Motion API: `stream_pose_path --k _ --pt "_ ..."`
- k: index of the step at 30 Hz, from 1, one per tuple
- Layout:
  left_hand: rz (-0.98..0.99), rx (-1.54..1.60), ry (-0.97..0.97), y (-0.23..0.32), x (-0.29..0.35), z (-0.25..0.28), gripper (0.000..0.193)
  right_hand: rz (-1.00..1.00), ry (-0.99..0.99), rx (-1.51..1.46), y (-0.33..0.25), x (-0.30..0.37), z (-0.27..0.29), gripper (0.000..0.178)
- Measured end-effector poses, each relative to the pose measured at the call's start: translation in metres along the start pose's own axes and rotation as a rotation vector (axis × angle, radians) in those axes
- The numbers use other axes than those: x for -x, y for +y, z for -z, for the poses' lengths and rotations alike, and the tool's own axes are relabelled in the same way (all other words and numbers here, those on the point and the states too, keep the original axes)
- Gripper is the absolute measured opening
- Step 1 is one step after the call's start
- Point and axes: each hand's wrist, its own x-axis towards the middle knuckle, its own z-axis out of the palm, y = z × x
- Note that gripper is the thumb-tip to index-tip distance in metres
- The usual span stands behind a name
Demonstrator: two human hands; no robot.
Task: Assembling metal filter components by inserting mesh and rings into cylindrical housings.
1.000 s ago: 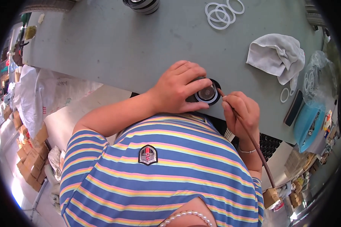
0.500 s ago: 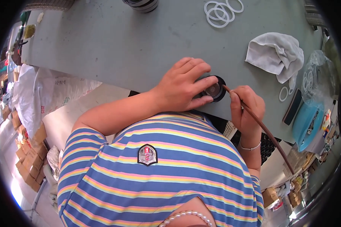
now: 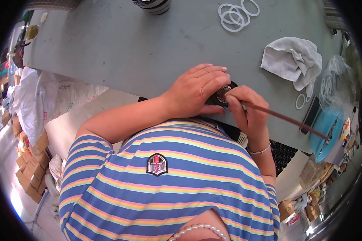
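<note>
Near the table's front edge is a round black part (image 3: 234, 85) with a silver mesh disc (image 3: 222, 94) at its middle. My left hand (image 3: 203, 86) is wrapped around the part's left side, thumb toward me and fingers over the far side. In my right hand (image 3: 249, 106) is a thin brown rod (image 3: 283, 115), slanting out to the lower right. The right fingertips reach the mesh disc's right edge, and the disc looks tilted. Whether they grip the disc, and where the rod's near end lies, is hidden.
Several white rings (image 3: 234, 18) lie at the far side of the grey table (image 3: 148, 52). On the right are a grey-white cloth (image 3: 291, 60), a single ring (image 3: 300, 101), a dark flat phone-like object (image 3: 310, 114), a clear bag (image 3: 337, 80) and a blue basket (image 3: 319, 150). Stacked black-and-silver parts (image 3: 154, 6) stand far off.
My right hand has moved left onto the mesh disc, and the rod has swung to a flatter slant. My left fingers have drawn closer together around the part; the disc now looks tilted.
</note>
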Motion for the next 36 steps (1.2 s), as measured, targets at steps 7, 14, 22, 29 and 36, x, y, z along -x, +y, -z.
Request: stream_pose_path --k 7,14,22,29,36 --pt "0.094 0.177 0.026 0.002 -0.006 0.005 0.093 -0.073 0.189 0.127 0.002 0.000 0.000 0.005" --pt "0.047 -0.022 -0.025 0.008 -0.004 0.011 0.084 -0.165 0.120 0.217 -0.016 0.030 0.013 0.009" --pt "0.137 -0.054 0.280 -0.004 -0.015 0.055 0.076 -0.247 0.691 -0.506 0.027 0.039 0.011 0.034" --pt "0.310 -0.479 0.606 -0.085 -0.047 0.140 0.071 -0.154 0.501 -0.316 0.048 -0.032 0.019 0.026" --pt "0.369 -0.303 0.564 -0.102 -0.053 0.125 0.076 0.195 0.372 0.431 0.074 -0.094 0.016 0.021"
